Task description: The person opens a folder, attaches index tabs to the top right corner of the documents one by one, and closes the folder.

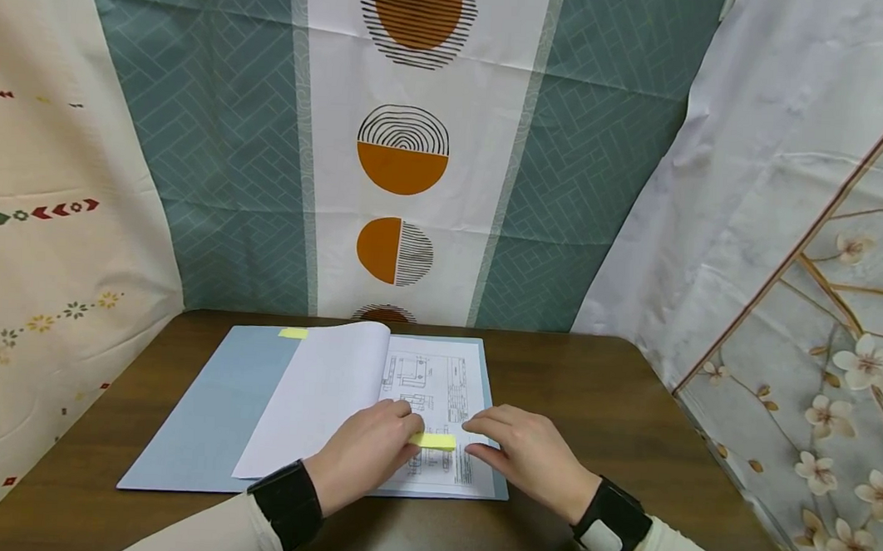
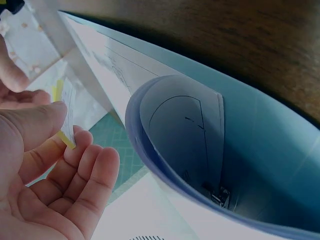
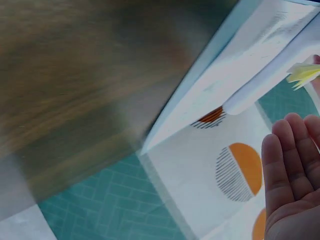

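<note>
My left hand [image 1: 367, 450] pinches a small pad of yellow sticky notes [image 1: 436, 442] between thumb and fingers, above a printed technical drawing [image 1: 436, 383]. In the left wrist view the pad [image 2: 64, 115] shows edge-on at the thumb tip. My right hand [image 1: 531, 457] hovers just to the right of the pad, fingers extended and holding nothing. Beneath lies an opened light blue folder [image 1: 194, 412]. Its turned-over white sheets [image 1: 315, 398] curl up along the middle, left of the drawing. A yellow sticky tab [image 1: 293, 333] shows at the top of these sheets.
The folder rests on a dark brown wooden table [image 1: 571, 382]. A metal fastener [image 2: 220, 196] shows inside the folder's fold. Patterned cloth [image 1: 405, 257] hangs behind the table, with floral cloth [image 1: 838, 429] on the right.
</note>
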A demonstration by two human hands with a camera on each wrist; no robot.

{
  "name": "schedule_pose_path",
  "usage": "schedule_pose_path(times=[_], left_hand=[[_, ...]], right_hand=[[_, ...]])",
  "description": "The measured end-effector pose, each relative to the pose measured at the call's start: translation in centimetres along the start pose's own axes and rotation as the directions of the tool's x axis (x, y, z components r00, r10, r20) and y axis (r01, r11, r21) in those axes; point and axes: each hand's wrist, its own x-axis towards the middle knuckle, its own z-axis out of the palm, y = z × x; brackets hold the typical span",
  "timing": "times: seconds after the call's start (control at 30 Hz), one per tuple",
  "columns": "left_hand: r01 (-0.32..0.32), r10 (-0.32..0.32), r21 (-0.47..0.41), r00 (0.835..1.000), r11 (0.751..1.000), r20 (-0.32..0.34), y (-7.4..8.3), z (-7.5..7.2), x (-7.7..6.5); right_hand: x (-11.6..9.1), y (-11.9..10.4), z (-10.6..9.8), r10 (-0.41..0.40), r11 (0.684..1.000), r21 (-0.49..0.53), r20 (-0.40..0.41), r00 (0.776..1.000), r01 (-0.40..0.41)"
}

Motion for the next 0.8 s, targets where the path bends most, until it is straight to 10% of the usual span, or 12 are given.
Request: schedule_pose_path(times=[0.8], left_hand=[[0.019, -0.019, -0.033, 1.000, 0.999, -0.007, 0.2, 0.4, 0.6]], right_hand=[[2.3, -1.0, 0.9, -0.015, 1.000, 0.020, 0.083, 0.996, 0.013]])
